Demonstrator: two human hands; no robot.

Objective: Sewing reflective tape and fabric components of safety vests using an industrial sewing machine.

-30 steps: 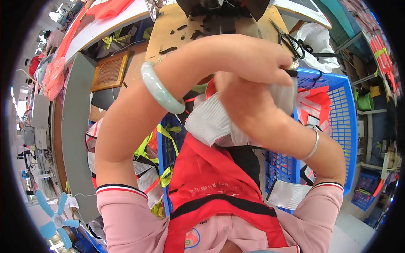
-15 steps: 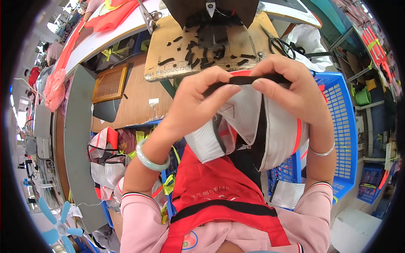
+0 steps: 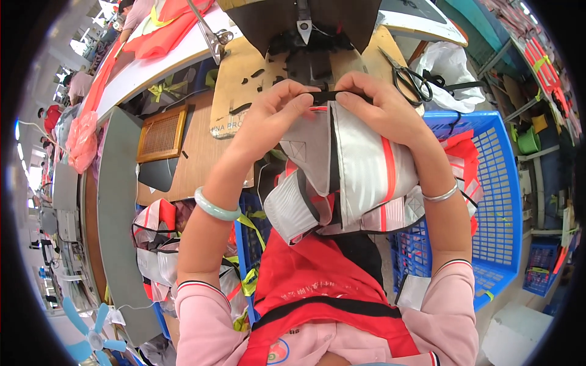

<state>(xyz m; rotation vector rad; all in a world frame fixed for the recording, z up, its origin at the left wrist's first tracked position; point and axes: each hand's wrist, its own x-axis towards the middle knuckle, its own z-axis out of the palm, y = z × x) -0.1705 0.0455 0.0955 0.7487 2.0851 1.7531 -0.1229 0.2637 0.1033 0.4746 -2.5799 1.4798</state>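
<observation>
From my end of the feed, both hands have a thumb-and-finger pinch on the same black strip (image 3: 323, 96): left hand (image 3: 274, 116) and right hand (image 3: 384, 110), a short gap apart, both closed on it. My guess is that two pinches hold that bit straighter than one would. The silver-grey sewn piece (image 3: 366, 174) hangs right below the strip, between my forearms and over the red apron (image 3: 317, 268), its orange-red stripe facing up. Looks like its weight falls onto the lap, so the fingertips only have to manage the strip (can't see exactly how the two are joined, the fingers cover it).

Just beyond the fingers is the dark machine head (image 3: 354, 30) over a wooden board (image 3: 229, 67) with black scraps (image 3: 257, 73) on it. Scissors (image 3: 398, 68) sit open on the right side, probably for an easy reach. Blue basket (image 3: 513, 195) is right by my right arm, red and silver pieces (image 3: 464, 155) inside, presumably parked close to save stretching. Another heap (image 3: 155, 256) lies left of my left arm.
</observation>
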